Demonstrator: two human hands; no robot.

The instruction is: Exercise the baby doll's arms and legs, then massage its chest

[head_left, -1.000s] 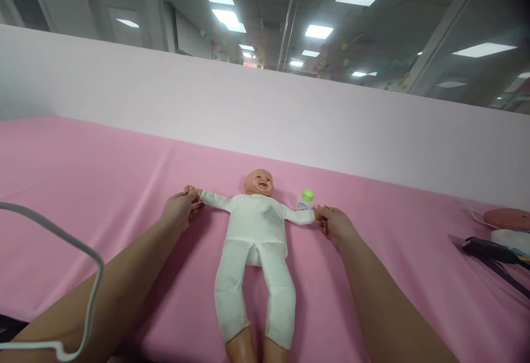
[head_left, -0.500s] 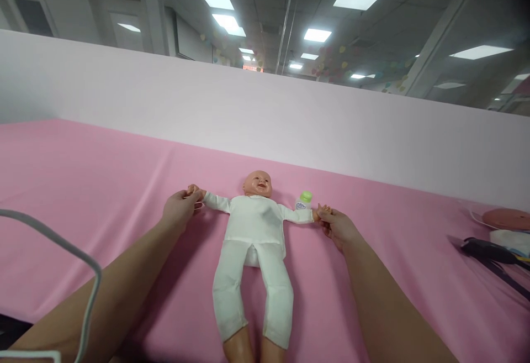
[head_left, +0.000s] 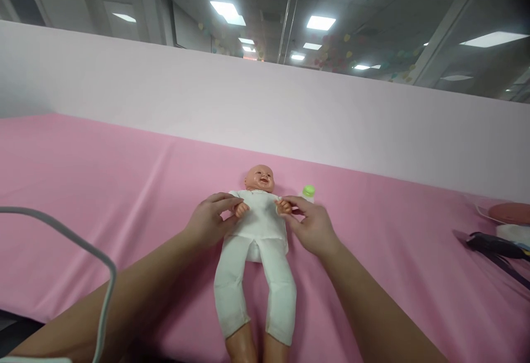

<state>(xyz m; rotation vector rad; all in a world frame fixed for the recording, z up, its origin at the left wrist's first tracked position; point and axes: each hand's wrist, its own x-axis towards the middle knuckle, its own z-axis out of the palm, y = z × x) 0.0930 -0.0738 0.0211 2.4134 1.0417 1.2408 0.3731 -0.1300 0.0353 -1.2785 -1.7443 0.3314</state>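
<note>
A baby doll in a white top and white trousers lies on its back on the pink sheet, head away from me. My left hand is closed round the doll's arm near its small hand, at the left side of its chest. On the other side, my right hand grips the doll's other arm at the wrist. Both doll hands rest over or just above the chest, bent inward. Behind my right hand stands a small bottle with a light green cap, its body mostly hidden.
A white wall panel runs along the far side of the sheet. At the right lie a black strap-like object and a brownish round item. A grey-white cable curves through the lower left.
Both my hands have moved inward, bringing the doll's arms from stretched out sideways to bent over its chest. The bottle is now partly covered by my right hand.
</note>
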